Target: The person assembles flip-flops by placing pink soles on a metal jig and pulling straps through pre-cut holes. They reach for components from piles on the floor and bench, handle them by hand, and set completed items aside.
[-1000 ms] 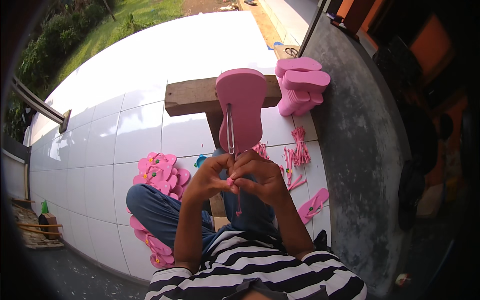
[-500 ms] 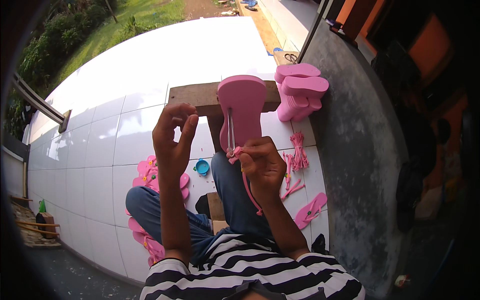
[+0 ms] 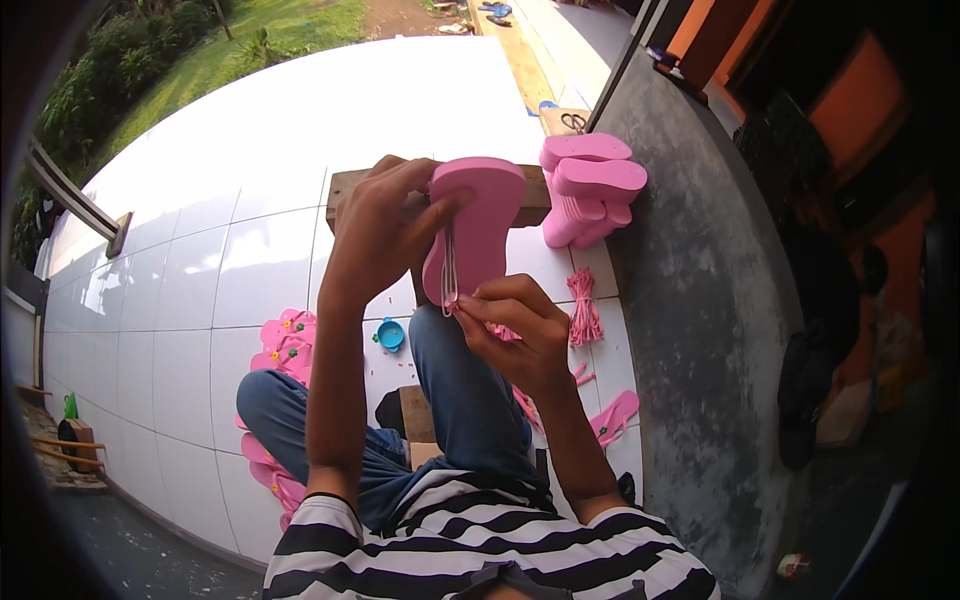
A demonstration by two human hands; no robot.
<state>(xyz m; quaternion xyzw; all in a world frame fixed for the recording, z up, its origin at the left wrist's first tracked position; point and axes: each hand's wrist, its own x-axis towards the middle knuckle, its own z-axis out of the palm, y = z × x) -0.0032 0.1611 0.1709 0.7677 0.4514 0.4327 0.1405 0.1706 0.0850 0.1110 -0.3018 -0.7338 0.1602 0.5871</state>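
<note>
A pink flip-flop sole [image 3: 487, 220] stands tilted over a wooden bench [image 3: 342, 205] in front of me. My left hand [image 3: 378, 225] grips its left edge, thumb on the facing side and fingers behind. A thin, pale looped wire or cord [image 3: 449, 265] runs down that face from near my left thumb. At its lower end, my right hand [image 3: 525, 335] pinches the end of a pink flip-flop strap [image 3: 505, 332] where the loop meets it. Most of the strap is hidden by my right hand.
Pink soles [image 3: 600, 180] are stacked to the right, near scissors [image 3: 573, 122]. Below them lie a bundle of pink straps [image 3: 585, 312] and a strapped flip-flop [image 3: 615, 415]. Several strapped flip-flops [image 3: 285, 350] lie left of my knees, with a small blue bowl [image 3: 390, 335] between.
My left hand, raised and apart before, has moved right and taken hold of the sole's edge. The sole has turned slightly. My right hand still pinches the strap end.
</note>
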